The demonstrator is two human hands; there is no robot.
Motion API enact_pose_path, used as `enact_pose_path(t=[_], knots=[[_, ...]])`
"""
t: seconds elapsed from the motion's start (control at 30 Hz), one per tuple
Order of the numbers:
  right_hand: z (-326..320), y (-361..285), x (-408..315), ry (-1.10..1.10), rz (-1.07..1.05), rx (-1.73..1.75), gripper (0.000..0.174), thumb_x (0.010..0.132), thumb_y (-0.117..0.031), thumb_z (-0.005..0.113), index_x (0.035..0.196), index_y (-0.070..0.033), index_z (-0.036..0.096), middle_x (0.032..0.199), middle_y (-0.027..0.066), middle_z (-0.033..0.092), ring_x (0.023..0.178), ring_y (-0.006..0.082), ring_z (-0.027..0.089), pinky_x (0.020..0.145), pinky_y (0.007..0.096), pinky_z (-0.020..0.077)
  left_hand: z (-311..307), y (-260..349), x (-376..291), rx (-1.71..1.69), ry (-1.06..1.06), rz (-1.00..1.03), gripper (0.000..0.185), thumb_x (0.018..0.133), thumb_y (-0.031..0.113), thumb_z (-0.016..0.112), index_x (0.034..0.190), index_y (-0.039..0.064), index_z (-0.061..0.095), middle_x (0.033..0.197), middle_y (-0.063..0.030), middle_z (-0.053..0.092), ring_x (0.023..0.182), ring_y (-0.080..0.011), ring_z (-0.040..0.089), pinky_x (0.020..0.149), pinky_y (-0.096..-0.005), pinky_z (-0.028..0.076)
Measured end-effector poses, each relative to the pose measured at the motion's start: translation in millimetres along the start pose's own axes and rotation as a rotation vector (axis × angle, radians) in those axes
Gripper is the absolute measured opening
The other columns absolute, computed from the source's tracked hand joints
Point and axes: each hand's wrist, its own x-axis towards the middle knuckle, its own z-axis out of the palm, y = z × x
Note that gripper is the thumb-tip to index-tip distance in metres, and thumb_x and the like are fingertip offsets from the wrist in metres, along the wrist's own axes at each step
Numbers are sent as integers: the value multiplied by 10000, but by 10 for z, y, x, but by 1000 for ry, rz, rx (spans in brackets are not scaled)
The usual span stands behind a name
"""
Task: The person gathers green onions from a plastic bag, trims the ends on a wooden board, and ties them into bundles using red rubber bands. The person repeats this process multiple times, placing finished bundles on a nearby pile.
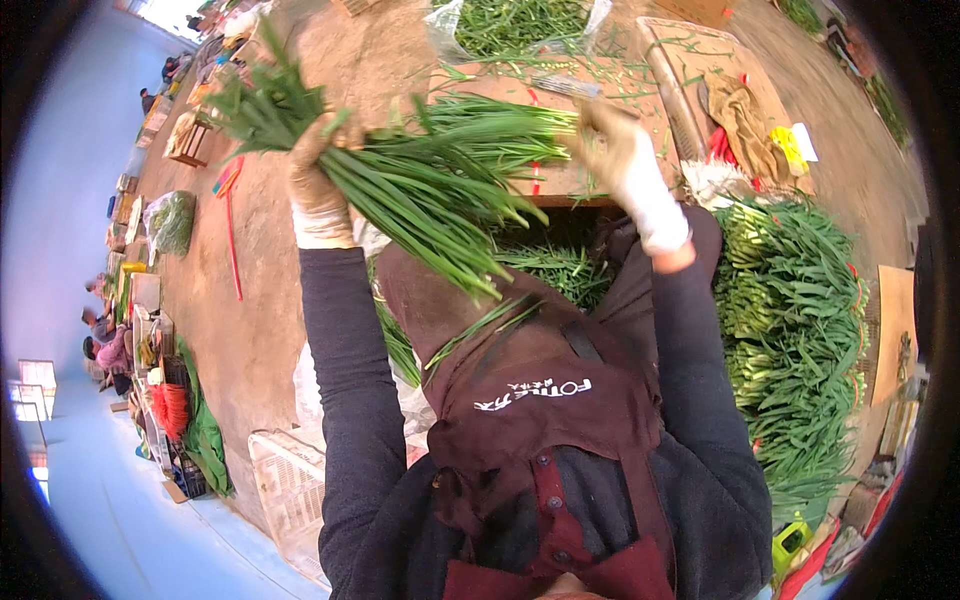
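My left hand (pixel 322 157), in a soiled glove, grips a bunch of long green chives (pixel 427 202) at the left. Their leafy ends fan out to the upper left, and the stalks slant down over my lap. Another pile of chives (pixel 495 127) lies on a board (pixel 630 165) in front of me, pale ends to the right. Red strips (pixel 535 178) show above and below this pile. My gloved right hand (pixel 611 146) is blurred beside those pale ends; whether it holds any of them is unclear. A few loose stalks (pixel 480 330) rest on my maroon apron (pixel 540 352).
Bundled greens (pixel 787 337) are stacked high at my right. An upturned plastic crate (pixel 697 45) bears a brown cloth (pixel 739 112). A clear bag of greens (pixel 517 26) stands beyond the board. At my left are a pale crate (pixel 289 487) and a red-handled broom (pixel 232 225). People sit farther off.
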Motion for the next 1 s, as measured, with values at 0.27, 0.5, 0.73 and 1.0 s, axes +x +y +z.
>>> enact_pose_path(t=[0.27, 0.5, 0.73, 1.0], knots=[[1090, -665, 290, -1032, 948, 2034, 521, 1072, -373, 425, 1459, -29, 480, 1482, 129, 494, 1348, 196, 464, 1151, 349, 363, 15, -560, -250, -457, -503, 144, 176, 853, 110, 662, 1024, 109, 619, 636, 36, 518, 571, -117, 526, 779, -349, 452], [1204, -461, -1571, -1284, 1253, 1818, 694, 1012, -582, 467, 1449, -43, 467, 1299, 192, 626, 990, 262, 694, 812, 392, 601, -1850, -615, -1374, -647, -196, 224, 215, 877, 63, 671, 1022, 91, 516, 700, 32, 535, 647, -80, 539, 817, -296, 465], [1268, -433, -1757, -1045, 351, 662, 245, 969, -240, 594, 922, -16, 681, 799, 108, 659, 702, 228, 617, 656, 375, 495, -2673, -920, -2185, -631, -74, 227, 229, 985, 145, 569, 1190, 43, 559, 788, -1, 540, 772, -136, 550, 920, -393, 470], [758, -18, -1008, -553, 102, 357, 258, 933, -136, 657, 1181, -78, 701, 830, 135, 712, 670, 188, 659, 630, 334, 526, -3014, -1118, -2320, -736, 77, 295, 205, 943, 104, 597, 1131, 38, 554, 759, 10, 524, 725, -110, 531, 847, -333, 473]])
